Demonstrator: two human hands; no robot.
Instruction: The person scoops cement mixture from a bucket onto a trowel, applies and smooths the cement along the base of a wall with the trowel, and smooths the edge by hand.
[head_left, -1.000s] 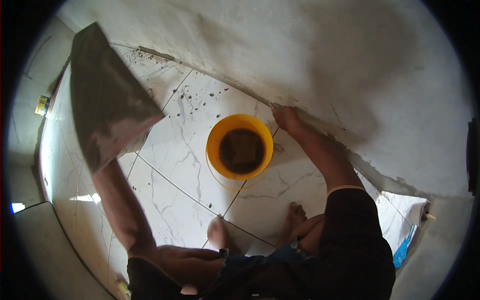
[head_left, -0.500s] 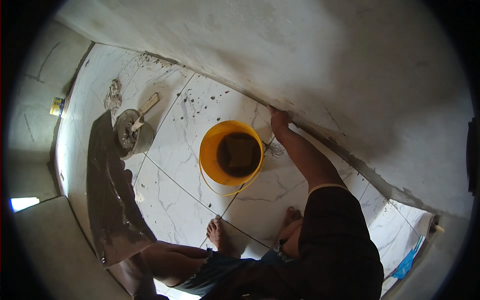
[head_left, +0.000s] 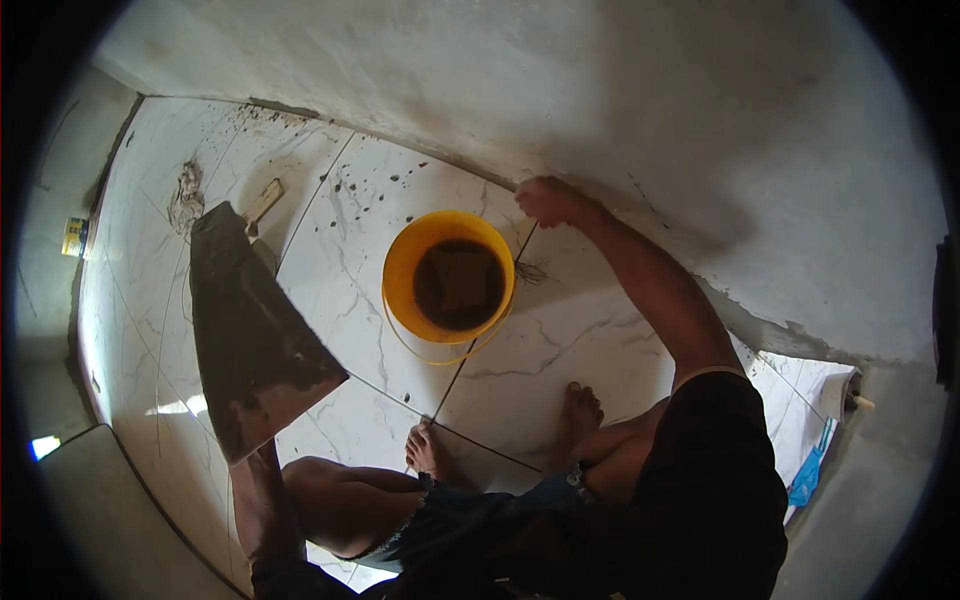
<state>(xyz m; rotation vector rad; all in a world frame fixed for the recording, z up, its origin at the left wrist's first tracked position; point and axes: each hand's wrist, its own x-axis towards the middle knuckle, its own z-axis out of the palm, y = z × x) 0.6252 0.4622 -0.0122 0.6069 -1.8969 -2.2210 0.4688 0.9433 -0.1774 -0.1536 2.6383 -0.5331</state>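
Note:
My left hand point(head_left: 258, 482) is mostly hidden under a dark, flat, wedge-shaped plate point(head_left: 255, 340), which it holds up on the left; wet-looking smears mark its near end. My right hand point(head_left: 547, 201) is closed at the foot of the plastered wall, right where the floor tiles end. Its fingers are curled, and anything within them is too small or hidden to make out. Between my hands a yellow bucket point(head_left: 400, 260) stands on the floor, holding dark water with a square sponge-like block point(head_left: 465, 278) in it.
A wooden handle point(head_left: 264, 203) sticks out past the plate, which hides the tub behind it. A crumpled greyish lump point(head_left: 187, 198) lies farther left. Dark crumbs dot the white marbled tiles point(head_left: 335, 290). A wire tuft point(head_left: 530, 271) lies by the bucket, and a blue cloth or bag point(head_left: 808, 475) at far right.
The plate has swung to the right and now covers the mortar tub and my left fingers. My right hand has slid left along the wall's foot, its fingers now more curled. The view has shifted slightly.

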